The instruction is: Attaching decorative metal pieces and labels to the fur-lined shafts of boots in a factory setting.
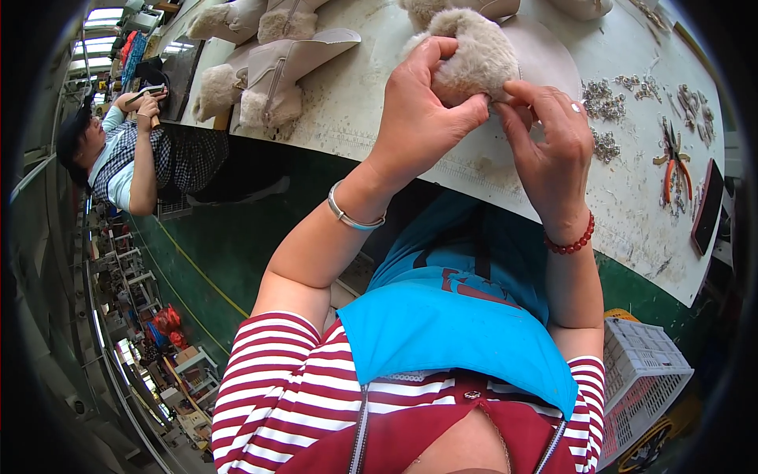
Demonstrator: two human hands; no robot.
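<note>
A beige boot with fluffy fur trim [482,55] lies on the white worktable [355,110] in front of me. My left hand [418,103] grips the fur cuff from the left, thumb pressed against its lower edge. At the same lower edge my right hand [549,142] pinches with thumb and fingers, touching the left thumb. On the left wrist sits a silver bangle, on the right a red bead bracelet.
More fur-lined beige boots [268,79] lie at the table's left. Small metal fittings [604,103], orange-handled pliers [675,162] and a dark phone [708,207] lie to the right. Another person [126,158] works at the far left. A white crate [643,371] stands below right.
</note>
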